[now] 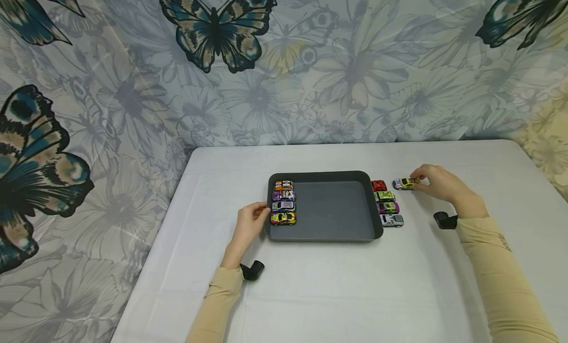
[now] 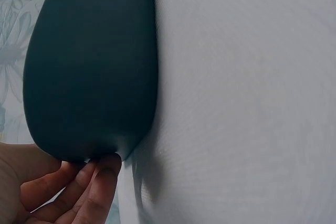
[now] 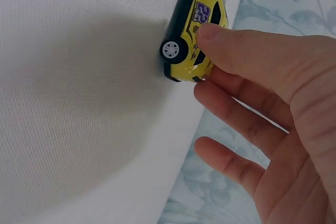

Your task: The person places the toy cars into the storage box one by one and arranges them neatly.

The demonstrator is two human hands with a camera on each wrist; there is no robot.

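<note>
My right hand [image 1: 445, 188] pinches a yellow and white toy car [image 1: 404, 184] between thumb and fingers, to the right of the tray. In the right wrist view the thumb presses on the side of the toy car [image 3: 197, 38], and the other fingers spread below it. At the tray's left side, my left hand [image 1: 250, 223] grips the rim of the dark grey tray [image 1: 333, 207]. The left wrist view has its fingers [image 2: 97, 190] curled at the end of the tray [image 2: 97, 66]. Inside the tray, several toy cars, including a yellow one [image 1: 283, 218], form a column along the left wall.
Several more toy cars line the tray's right side: a red one [image 1: 379, 186] at the back, a green one [image 1: 384, 196], a purple one [image 1: 388, 208] and a silver one [image 1: 392, 221]. A white cloth [image 1: 337, 289] covers the table. Behind hangs a butterfly-patterned fabric [image 1: 355, 77].
</note>
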